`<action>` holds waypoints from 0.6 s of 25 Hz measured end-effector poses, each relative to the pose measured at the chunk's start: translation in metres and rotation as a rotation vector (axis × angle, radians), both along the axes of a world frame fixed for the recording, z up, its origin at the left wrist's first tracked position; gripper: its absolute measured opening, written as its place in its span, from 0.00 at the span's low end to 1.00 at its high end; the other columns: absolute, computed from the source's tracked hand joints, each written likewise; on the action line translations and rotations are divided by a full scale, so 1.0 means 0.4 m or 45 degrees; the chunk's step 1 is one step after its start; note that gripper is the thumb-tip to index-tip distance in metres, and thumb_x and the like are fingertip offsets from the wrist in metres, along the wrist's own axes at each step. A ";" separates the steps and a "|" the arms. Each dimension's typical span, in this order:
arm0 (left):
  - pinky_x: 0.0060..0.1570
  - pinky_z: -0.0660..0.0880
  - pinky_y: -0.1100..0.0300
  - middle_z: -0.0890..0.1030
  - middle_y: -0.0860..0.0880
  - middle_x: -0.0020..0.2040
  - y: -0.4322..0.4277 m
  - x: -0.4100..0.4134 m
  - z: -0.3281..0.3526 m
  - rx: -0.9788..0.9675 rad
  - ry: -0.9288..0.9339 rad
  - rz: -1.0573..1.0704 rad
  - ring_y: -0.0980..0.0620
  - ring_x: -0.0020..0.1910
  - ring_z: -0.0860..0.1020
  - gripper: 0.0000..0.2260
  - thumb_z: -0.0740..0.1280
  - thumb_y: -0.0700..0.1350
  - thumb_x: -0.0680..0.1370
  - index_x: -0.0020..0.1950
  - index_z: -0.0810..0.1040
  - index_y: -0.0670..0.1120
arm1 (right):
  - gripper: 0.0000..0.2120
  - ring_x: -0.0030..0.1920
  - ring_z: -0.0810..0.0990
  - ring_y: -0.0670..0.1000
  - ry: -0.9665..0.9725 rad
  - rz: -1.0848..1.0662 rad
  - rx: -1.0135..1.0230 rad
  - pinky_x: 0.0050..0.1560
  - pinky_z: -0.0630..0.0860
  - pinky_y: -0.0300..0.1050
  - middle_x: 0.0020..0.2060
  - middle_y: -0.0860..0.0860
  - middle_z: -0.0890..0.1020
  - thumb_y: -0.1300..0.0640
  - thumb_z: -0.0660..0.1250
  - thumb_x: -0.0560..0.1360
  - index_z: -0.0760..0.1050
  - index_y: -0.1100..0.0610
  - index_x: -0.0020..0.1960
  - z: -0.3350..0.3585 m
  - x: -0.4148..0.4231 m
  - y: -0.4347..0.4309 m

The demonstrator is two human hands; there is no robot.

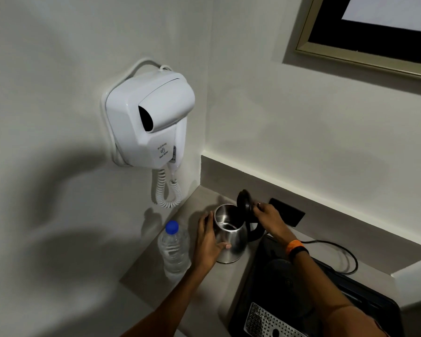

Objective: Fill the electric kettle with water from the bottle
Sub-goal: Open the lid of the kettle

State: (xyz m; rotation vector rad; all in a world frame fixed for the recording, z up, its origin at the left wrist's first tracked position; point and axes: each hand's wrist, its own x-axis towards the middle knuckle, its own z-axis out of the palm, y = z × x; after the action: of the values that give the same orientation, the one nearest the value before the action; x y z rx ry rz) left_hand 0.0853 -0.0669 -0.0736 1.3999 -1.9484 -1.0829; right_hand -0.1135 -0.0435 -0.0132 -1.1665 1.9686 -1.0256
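The left hand (208, 242) is wrapped around the side of the steel kettle (229, 235), fingers curled on its wall, steadying it. The right hand (269, 218) grips the black lid (245, 203) near the hinge, holding it tipped up and back so the kettle's mouth stands open; an orange band (294, 246) sits on that wrist. The kettle stands upright on the grey desk (156, 261), off its round base (281, 273), which lies on the black tray (260, 300) just to the right, beside a perforated metal grille (265, 322). A black cord (345, 251) loops over the desk behind the tray, near a dark socket plate (292, 214) set in the desk's back ledge. The water bottle (174, 249), clear with a blue cap (172, 226) screwed on, stands upright just left of the left hand, close to the wall. Above it a white wall-hung hair dryer (151, 120) with a coiled cord (167, 190) is mounted on the wall, and a framed panel (365, 37) hangs at upper right.
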 end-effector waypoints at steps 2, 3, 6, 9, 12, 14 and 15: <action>0.78 0.54 0.60 0.48 0.45 0.83 0.024 0.001 0.026 -0.101 -0.092 -0.027 0.48 0.83 0.49 0.52 0.81 0.45 0.68 0.82 0.51 0.46 | 0.17 0.39 0.86 0.40 -0.216 0.045 -0.081 0.45 0.79 0.38 0.35 0.43 0.88 0.59 0.64 0.80 0.86 0.45 0.39 0.011 -0.018 0.015; 0.76 0.52 0.64 0.48 0.46 0.83 0.041 0.006 0.052 -0.181 -0.090 -0.050 0.52 0.82 0.47 0.49 0.80 0.46 0.71 0.82 0.51 0.47 | 0.17 0.41 0.87 0.42 -0.300 0.067 -0.109 0.44 0.80 0.35 0.39 0.45 0.89 0.60 0.65 0.80 0.87 0.43 0.41 0.019 -0.020 0.021; 0.77 0.65 0.59 0.66 0.47 0.78 0.096 0.055 0.150 -0.622 0.085 -0.039 0.54 0.79 0.61 0.29 0.71 0.44 0.79 0.78 0.66 0.46 | 0.13 0.47 0.88 0.47 -0.395 0.081 -0.155 0.48 0.81 0.35 0.45 0.49 0.89 0.57 0.66 0.80 0.87 0.44 0.47 0.024 -0.026 0.030; 0.70 0.69 0.55 0.80 0.46 0.64 0.100 0.160 0.207 -1.151 0.110 0.238 0.47 0.67 0.75 0.14 0.66 0.43 0.79 0.65 0.78 0.46 | 0.11 0.48 0.88 0.49 -0.417 0.092 -0.181 0.49 0.83 0.36 0.44 0.49 0.89 0.54 0.66 0.80 0.86 0.43 0.49 0.010 -0.025 0.031; 0.72 0.68 0.52 0.79 0.44 0.67 0.070 0.267 0.224 -0.738 0.146 0.344 0.45 0.69 0.74 0.15 0.67 0.43 0.80 0.67 0.78 0.45 | 0.11 0.46 0.88 0.49 -0.430 0.067 -0.205 0.43 0.83 0.35 0.43 0.49 0.90 0.54 0.66 0.80 0.87 0.43 0.49 0.003 -0.017 0.031; 0.71 0.72 0.44 0.80 0.44 0.66 0.052 0.297 0.207 -0.347 0.309 0.199 0.46 0.67 0.77 0.14 0.67 0.39 0.81 0.68 0.78 0.43 | 0.10 0.47 0.88 0.50 -0.442 0.057 -0.212 0.42 0.82 0.34 0.44 0.49 0.90 0.54 0.66 0.80 0.86 0.44 0.50 0.002 -0.014 0.034; 0.70 0.74 0.42 0.82 0.44 0.64 0.044 0.303 0.197 -0.268 0.365 0.185 0.46 0.65 0.79 0.14 0.67 0.38 0.81 0.66 0.79 0.42 | 0.10 0.47 0.88 0.50 -0.444 0.056 -0.214 0.43 0.82 0.34 0.44 0.50 0.90 0.54 0.66 0.80 0.86 0.45 0.51 0.002 -0.012 0.035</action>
State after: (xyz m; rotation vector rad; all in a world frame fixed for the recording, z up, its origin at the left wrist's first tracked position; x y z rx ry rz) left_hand 0.2064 -0.0492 0.0054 1.1815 -1.6745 -0.9249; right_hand -0.1184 -0.0295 -0.0123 -1.0304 1.6030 -1.2951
